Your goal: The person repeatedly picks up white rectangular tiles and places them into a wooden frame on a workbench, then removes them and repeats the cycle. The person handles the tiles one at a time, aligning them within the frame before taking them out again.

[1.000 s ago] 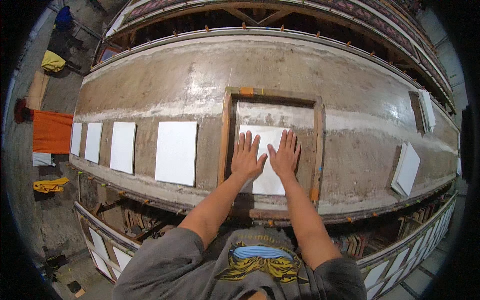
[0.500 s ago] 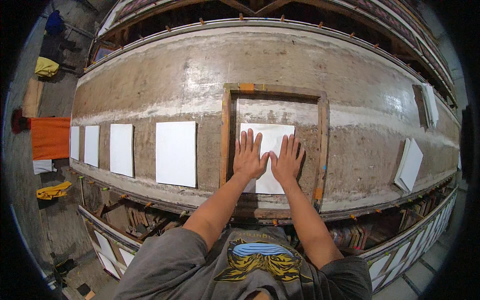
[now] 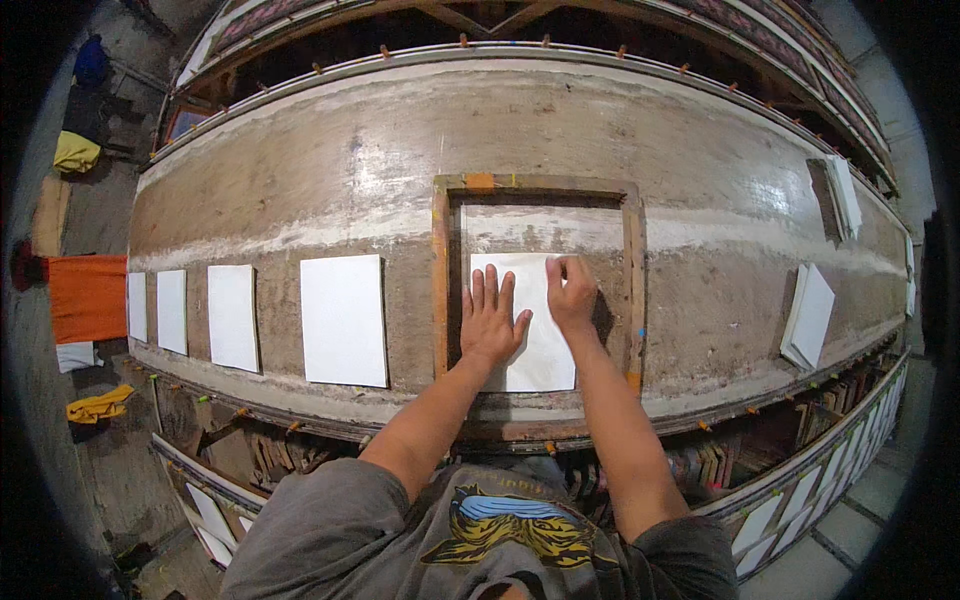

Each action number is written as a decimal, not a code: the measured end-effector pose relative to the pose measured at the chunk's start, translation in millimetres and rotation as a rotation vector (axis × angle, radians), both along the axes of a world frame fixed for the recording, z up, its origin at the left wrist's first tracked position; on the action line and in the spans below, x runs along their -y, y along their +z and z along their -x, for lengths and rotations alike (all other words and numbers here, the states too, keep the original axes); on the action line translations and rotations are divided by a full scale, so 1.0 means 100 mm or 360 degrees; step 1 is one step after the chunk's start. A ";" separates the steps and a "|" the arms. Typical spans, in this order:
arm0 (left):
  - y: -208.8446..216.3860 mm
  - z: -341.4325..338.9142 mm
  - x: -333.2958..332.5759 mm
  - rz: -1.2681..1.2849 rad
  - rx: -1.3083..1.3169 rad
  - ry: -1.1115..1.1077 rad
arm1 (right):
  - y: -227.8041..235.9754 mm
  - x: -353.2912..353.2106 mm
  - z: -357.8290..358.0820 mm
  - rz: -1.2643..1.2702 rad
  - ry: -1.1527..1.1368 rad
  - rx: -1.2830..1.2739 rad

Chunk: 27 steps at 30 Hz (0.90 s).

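A long brown worktop (image 3: 700, 300) with pale streaks crosses the room; beyond its left end is an orange cloth (image 3: 88, 298). A wooden frame (image 3: 441, 290) lies near the front edge, well apart from the white stack (image 3: 808, 318) at right. Inside the frame lies a white sheet (image 3: 535, 350), rectangular, its right edge slightly bent. The left hand (image 3: 491, 322) is spread flat on it; the right hand (image 3: 572, 297) curls its fingers at the upper right corner, but whether they pinch it, I cannot tell.

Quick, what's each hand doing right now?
Left hand: open, flat on the white sheet.
Right hand: closed, fingers curled at the sheet's upper right corner; whether it grips it cannot be told.
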State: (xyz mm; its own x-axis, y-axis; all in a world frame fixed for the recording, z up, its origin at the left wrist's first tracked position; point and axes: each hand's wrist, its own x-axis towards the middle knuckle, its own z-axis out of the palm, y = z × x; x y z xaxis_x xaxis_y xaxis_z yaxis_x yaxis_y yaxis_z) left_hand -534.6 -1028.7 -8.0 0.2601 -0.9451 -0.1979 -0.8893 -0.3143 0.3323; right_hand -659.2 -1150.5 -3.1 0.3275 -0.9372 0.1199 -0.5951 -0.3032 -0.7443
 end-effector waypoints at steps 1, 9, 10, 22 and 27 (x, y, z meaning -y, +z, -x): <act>0.00 0.00 0.01 -0.0001 0.0007 0.0004 | 0.00 0.20 -0.12 0.0033 -0.0008 0.0087; -0.02 0.01 -0.05 0.0001 0.0035 0.0009 | -0.30 0.31 -0.29 0.0127 0.0114 -0.0004; 0.00 0.02 -0.05 -0.0017 0.0041 0.0011 | -0.37 0.17 -0.21 0.0093 0.0075 0.0002; -0.16 -0.07 -0.07 0.0258 0.0031 -0.0090 | -0.38 -0.85 0.46 -0.0073 -0.0068 0.0111; 0.08 -0.25 -0.40 0.0455 -0.0018 -0.0021 | 0.14 -0.81 1.15 0.0479 -0.0499 -0.0407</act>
